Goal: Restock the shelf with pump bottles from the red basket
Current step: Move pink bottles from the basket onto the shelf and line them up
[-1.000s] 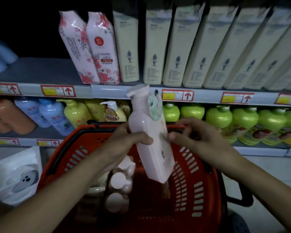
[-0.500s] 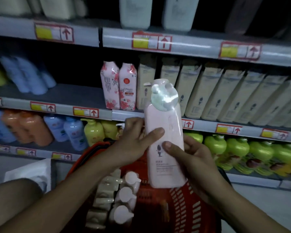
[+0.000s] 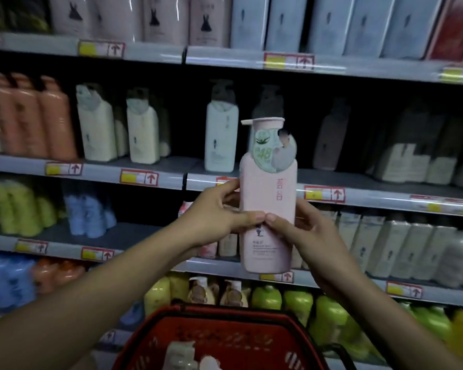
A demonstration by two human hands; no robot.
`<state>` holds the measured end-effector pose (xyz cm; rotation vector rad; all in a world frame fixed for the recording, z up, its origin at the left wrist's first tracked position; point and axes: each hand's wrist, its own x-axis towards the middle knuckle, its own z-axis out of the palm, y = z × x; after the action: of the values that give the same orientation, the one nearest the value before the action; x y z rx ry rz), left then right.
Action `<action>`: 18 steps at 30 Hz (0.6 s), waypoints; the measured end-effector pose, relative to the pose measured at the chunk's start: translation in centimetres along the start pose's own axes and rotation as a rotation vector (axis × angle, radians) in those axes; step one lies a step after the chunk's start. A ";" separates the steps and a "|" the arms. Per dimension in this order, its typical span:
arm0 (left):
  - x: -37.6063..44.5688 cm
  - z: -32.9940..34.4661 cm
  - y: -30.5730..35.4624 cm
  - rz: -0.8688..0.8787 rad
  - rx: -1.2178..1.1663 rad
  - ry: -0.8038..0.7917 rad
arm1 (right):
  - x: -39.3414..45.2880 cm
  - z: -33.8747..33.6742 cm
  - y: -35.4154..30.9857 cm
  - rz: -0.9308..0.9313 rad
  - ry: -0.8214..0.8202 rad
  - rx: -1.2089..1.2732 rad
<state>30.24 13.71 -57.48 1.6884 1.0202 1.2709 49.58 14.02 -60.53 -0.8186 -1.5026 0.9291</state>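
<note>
Pink pump bottle (image 3: 267,204) held upright in front of the shelves, above the red basket (image 3: 225,340), label facing the camera, likely so it goes in facing out; left hand (image 3: 214,217) and right hand (image 3: 305,233) clamp it from either side, fingers curled round the body, thumbs nearly touching on the front. Open room judged on the middle shelf (image 3: 358,180): a dark gap right of the white bottle (image 3: 221,140), just behind the pump head. The shelf lip below and the shelf overhead limit clearance.
</note>
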 end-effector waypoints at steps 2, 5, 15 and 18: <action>0.7 0.7 -0.2 0.067 0.062 0.016 | 0.6 -0.8 -0.1 -0.018 0.014 -0.055; 3.0 2.0 -0.7 0.135 0.137 0.005 | 1.6 -2.3 0.4 -0.068 0.104 -0.130; 20.1 8.7 1.7 0.331 0.142 0.111 | 14.9 -12.5 -1.7 -0.410 0.246 -0.534; 23.7 11.2 0.5 0.321 0.111 0.137 | 17.8 -15.5 -0.5 -0.400 0.213 -0.624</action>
<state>45.44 34.07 -50.94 1.9283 0.9378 1.5792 62.73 31.36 -51.37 -0.9665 -1.6998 0.0601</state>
